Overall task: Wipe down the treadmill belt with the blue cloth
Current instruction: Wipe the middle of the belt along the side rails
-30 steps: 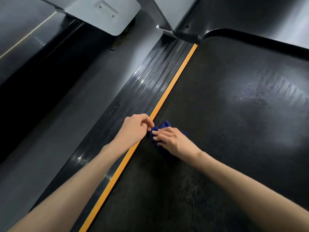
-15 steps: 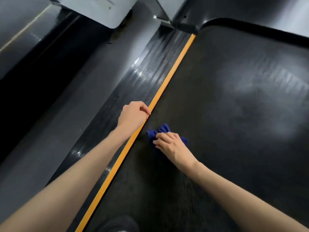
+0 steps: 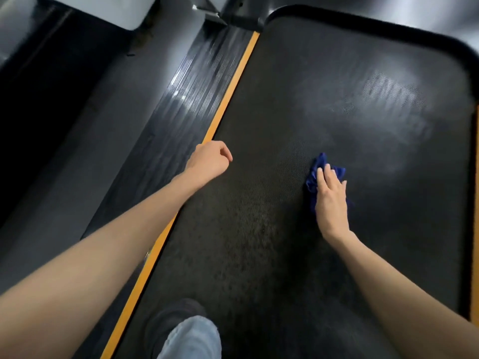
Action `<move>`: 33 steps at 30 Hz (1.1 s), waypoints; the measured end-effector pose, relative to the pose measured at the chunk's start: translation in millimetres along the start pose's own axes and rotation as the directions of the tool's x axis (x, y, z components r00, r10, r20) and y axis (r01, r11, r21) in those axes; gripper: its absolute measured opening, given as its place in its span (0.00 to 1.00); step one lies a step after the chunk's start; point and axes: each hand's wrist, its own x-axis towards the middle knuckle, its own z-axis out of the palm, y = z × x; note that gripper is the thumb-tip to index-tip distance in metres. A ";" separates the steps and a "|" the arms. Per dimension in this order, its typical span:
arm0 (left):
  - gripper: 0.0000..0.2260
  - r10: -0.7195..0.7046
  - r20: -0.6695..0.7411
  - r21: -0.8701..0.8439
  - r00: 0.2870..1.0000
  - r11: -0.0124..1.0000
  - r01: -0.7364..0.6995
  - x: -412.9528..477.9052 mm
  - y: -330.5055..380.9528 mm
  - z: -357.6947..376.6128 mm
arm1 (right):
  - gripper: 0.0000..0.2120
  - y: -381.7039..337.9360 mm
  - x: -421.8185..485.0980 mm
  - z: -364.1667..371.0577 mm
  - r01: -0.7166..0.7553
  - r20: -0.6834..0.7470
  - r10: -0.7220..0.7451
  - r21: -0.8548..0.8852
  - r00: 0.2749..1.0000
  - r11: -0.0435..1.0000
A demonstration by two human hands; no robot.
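Blue cloth (image 3: 320, 165) bunched on black treadmill belt (image 3: 285, 99), mid-width, under our right hand (image 3: 330, 200): fingers straight, pressed together, flat on cloth. Our left hand (image 3: 207, 161) over orange stripe (image 3: 233, 81) at belt's left edge, fingers loosely curled, holding nothing

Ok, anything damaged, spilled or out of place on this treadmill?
Nothing broken or spilled. The treadmill belt has a dull speckled patch down its middle, likely grime or wear; too blurred to tell. The blue cloth is bunched under the right hand.
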 end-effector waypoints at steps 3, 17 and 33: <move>0.14 -0.020 -0.002 -0.002 1.000 1.000 0.020 -3.6 4.5 -2.0 | 0.25 0.8 1.5 -0.5 0.021 -0.021 -0.020 0.009 1.000 1.000; 0.10 -0.063 0.061 -0.028 0.996 0.998 0.064 -104.2 -44.1 -31.8 | 0.15 -36.2 5.6 -4.3 -0.185 -0.035 0.189 0.097 0.981 0.978; 0.10 0.045 -0.092 -0.452 0.995 0.888 -0.082 -65.5 -51.0 -24.8 | 0.18 -22.9 36.4 -3.5 -0.021 -0.245 0.031 0.045 0.969 0.999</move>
